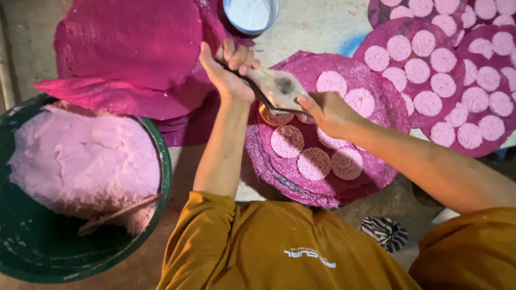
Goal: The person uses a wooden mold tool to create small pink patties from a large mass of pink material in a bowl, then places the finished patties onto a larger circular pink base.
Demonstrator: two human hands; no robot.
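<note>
Your left hand [228, 67] and right hand [325, 110] grip one flat, smudged blade [279, 88] over six pale pink discs [314, 164].

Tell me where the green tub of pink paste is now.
In the head view, the green tub sits at lower left, beside the left arm, below the dark pink sheets.

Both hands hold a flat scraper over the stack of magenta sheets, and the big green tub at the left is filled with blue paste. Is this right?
Not quite. In the head view the green tub holds pale pink paste, not blue. The rest stands: the left hand and right hand both hold the flat scraper over the stack of magenta sheets.
</note>
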